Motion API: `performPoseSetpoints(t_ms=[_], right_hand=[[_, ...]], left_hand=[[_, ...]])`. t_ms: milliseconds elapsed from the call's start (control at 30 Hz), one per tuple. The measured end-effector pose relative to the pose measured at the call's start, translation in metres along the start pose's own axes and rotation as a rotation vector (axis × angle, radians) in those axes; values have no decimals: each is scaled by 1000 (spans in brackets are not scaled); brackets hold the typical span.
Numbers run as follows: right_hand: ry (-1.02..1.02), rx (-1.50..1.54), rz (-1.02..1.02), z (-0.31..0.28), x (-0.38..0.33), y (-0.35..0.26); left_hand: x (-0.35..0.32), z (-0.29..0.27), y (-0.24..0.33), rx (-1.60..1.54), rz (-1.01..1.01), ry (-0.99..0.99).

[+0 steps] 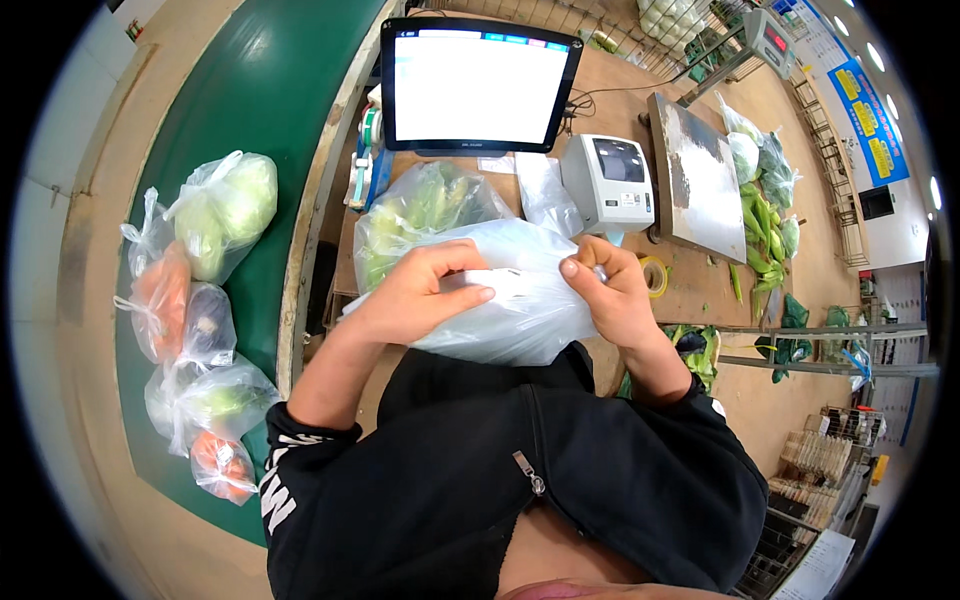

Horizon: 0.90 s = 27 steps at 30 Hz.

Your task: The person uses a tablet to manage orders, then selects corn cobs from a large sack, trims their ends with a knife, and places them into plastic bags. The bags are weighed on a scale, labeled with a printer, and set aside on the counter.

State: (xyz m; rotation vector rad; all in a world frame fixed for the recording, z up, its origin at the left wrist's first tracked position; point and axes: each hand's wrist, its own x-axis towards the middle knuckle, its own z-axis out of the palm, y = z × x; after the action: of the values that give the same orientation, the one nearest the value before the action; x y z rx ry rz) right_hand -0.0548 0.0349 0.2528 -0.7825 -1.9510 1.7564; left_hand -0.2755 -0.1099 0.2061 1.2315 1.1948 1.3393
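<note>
A large translucent white plastic bag [520,325] is in front of my chest, and its contents cannot be made out through the film. My left hand [420,290] rests on its left side, fingers bent over the film and thumb pointing inward, gripping it. At the bag's right edge my right hand [612,290] is closed, pinching gathered plastic between thumb and fingers. Just behind the bag, a clear bag of green leafy vegetables [425,210] lies on the table, partly covered by it.
A monitor [478,90] and a label printer [608,185] stand behind the bag, near a metal scale platform [700,180]. Yellow tape [654,277] lies by my right hand. Bagged vegetables [225,215] sit on the green conveyor belt [250,80] at left; loose greens [762,235] lie far right.
</note>
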Motion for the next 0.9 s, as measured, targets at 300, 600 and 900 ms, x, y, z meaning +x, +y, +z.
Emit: performPoseSetpoints(t_ms=[300, 600, 900], right_hand=[[-268, -330, -326, 59, 18, -20], [-301, -368, -1135, 103, 97, -8], [111, -724, -606, 90, 238, 74]], left_hand=[[-55, -42, 44, 628, 358, 65], [-14, -20, -2, 478, 256, 43], [-78, -14, -22, -167, -232, 1154]])
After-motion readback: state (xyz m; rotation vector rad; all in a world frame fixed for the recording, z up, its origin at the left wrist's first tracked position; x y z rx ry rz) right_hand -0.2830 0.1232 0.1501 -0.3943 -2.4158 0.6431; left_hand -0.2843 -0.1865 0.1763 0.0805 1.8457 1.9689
